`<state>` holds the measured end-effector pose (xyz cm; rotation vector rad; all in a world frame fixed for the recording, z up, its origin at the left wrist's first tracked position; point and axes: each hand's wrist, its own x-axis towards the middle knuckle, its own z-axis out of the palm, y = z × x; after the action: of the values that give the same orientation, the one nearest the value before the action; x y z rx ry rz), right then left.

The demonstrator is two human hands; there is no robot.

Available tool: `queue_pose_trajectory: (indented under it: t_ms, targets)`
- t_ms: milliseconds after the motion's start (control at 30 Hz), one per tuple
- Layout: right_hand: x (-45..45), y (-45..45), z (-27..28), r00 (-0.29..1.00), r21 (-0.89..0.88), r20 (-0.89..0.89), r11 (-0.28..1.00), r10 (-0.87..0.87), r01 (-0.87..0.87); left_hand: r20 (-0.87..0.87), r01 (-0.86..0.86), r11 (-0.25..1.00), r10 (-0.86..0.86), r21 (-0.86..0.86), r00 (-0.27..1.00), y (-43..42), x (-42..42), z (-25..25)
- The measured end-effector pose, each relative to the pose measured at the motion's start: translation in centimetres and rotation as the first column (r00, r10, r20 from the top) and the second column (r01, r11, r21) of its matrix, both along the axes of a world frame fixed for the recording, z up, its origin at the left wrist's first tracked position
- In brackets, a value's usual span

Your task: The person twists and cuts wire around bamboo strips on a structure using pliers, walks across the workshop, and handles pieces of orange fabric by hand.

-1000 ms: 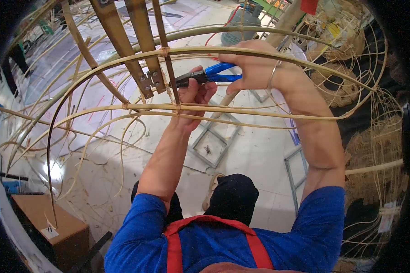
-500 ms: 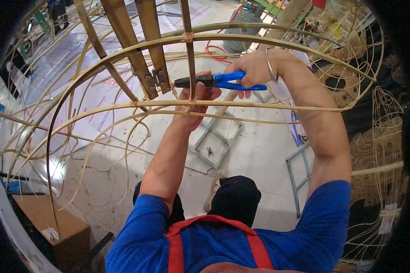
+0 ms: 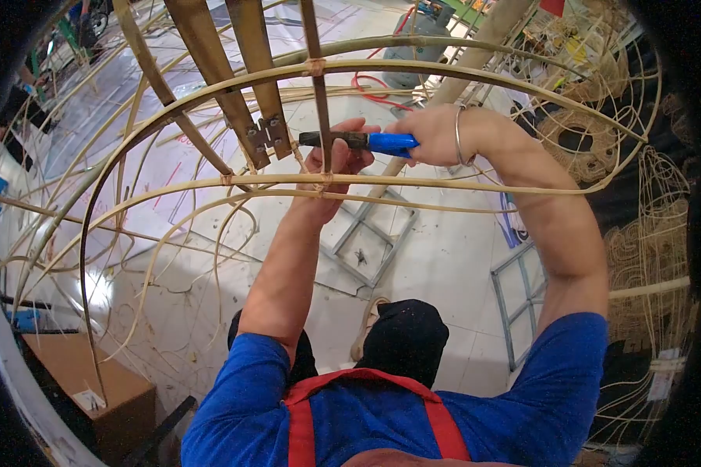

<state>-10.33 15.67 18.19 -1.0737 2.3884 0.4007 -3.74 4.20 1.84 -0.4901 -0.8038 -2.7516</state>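
Blue-handled pliers (image 3: 393,143) lie level behind a thin upright strip, their dark jaws pointing left toward a metal hinge (image 3: 267,134). My right hand (image 3: 436,135) is closed round the handles, which are pressed together. Beneath the jaws is my left hand (image 3: 341,158), its fingers curled at the upright strip (image 3: 319,101) and around the pliers' head; exactly what it pinches is hidden. Bent bamboo strips (image 3: 413,182) cross in front of my left wrist, tied to the upright with a small wrapped joint.
Metal frames (image 3: 372,243) lie on the floor below. A cardboard box (image 3: 93,381) stands at lower left. Coiled woven pieces (image 3: 580,144) are on the right, near a bamboo pole (image 3: 475,58). A grey gas cylinder (image 3: 417,47) with a red hose stands behind.
The pliers' handles have gone from spread apart to pressed together in my right hand. Compared with the earliest frame, the bamboo frame sits slightly further right in view.
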Motion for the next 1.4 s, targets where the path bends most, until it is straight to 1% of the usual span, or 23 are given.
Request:
queue_pose_trajectory:
  t_ms: [100, 133, 233, 333, 433, 533, 633, 733, 833, 867, 967, 1000, 1100, 1133, 1233, 1300, 1333, 1400]
  targets:
    - [-0.5, 0.1, 0.3, 0.995, -0.092, 0.098, 0.995, 0.033, -0.024, 0.115, -0.027, 0.999, 0.030, -0.029, 0.993, 0.1, 0.3, -0.2]
    - [-0.5, 0.1, 0.5, 0.994, -0.079, 0.110, 0.997, 0.013, -0.005, 0.139, -0.038, 0.998, 0.044, -0.048, 0.989, 0.2, 0.6, 0.1]
    - [-0.2, -0.1, 0.8, 0.997, -0.037, 0.075, 0.999, 0.035, -0.033, 0.125, -0.025, 0.999, 0.030, -0.037, 0.992, 0.2, 0.5, -0.5]
    - [0.0, -0.6, 1.3, 0.997, 0.012, -0.005, 0.997, 0.081, -0.081, 0.090, -0.024, 1.000, 0.025, -0.018, 0.996, 0.4, 0.2, -0.4]
    - [0.2, -0.9, 1.3, 0.999, 0.003, 0.001, 0.999, 0.051, -0.051, 0.072, -0.003, 1.000, 0.002, 0.014, 0.997, 0.2, 0.3, -0.2]
    - [-0.5, -0.5, 0.4, 0.997, -0.054, -0.016, 0.996, 0.072, -0.073, 0.071, 0.017, 0.999, -0.019, 0.039, 0.997, 0.1, 0.6, 0.0]
    - [0.0, -0.6, 0.8, 0.999, -0.060, -0.012, 0.997, 0.049, -0.050, 0.050, 0.007, 0.999, -0.009, 0.039, 0.999, 0.0, 0.5, -0.2]
    - [1.0, -1.1, 1.3, 0.999, -0.011, 0.006, 0.999, 0.041, -0.041, 0.016, 0.010, 0.999, -0.011, 0.041, 1.000, 0.1, 0.6, -0.2]
    - [0.9, -0.4, 0.7, 0.997, -0.045, 0.053, 0.997, 0.061, -0.059, 0.009, 0.026, 0.999, -0.027, 0.031, 1.000, -0.1, 0.7, -0.2]
    - [0.8, -0.2, 0.2, 0.997, -0.066, 0.065, 0.997, 0.036, -0.031, 0.012, 0.035, 0.999, -0.036, 0.025, 0.999, -0.2, 0.7, -0.2]
    - [0.6, 0.8, -1.0, 0.991, -0.145, 0.092, 0.986, 0.095, -0.081, -0.053, 0.022, 0.999, -0.024, -0.039, 0.998, -0.2, 0.5, -1.0]
    - [1.0, 1.0, -1.1, 0.996, -0.163, 0.069, 0.986, 0.055, -0.043, -0.079, 0.011, 0.998, -0.016, -0.064, 0.997, -0.1, 0.6, -1.1]
    - [1.0, 1.3, -1.5, 0.998, -0.225, 0.041, 0.973, 0.056, -0.045, -0.065, -0.019, 0.995, 0.012, -0.101, 0.998, -0.2, 0.2, -1.5]
    - [1.2, 1.2, -1.4, 0.999, -0.222, 0.005, 0.974, 0.045, -0.043, -0.101, -0.006, 0.995, -0.004, -0.098, 0.995, -0.3, 0.1, -1.4]
    - [1.9, 1.0, -1.0, 0.992, -0.218, -0.124, 0.974, 0.029, -0.056, -0.056, -0.035, 0.991, 0.028, -0.130, 0.998, -0.4, 0.4, -1.1]
    - [2.0, 0.9, -1.0, 0.971, -0.221, -0.235, 0.971, 0.036, -0.089, -0.021, -0.032, 0.993, 0.030, -0.112, 0.999, -0.5, 0.3, -1.2]
    - [2.0, 1.0, -1.3, 0.948, -0.248, -0.314, 0.958, 0.062, -0.145, -0.001, -0.028, 0.995, 0.028, -0.096, 1.000, -0.6, 0.3, -1.4]
    - [1.7, 1.4, -2.3, 0.822, -0.285, -0.547, 0.888, 0.159, -0.362, 0.041, -0.015, 0.997, 0.018, -0.082, 0.999, -0.8, 0.5, -2.2]
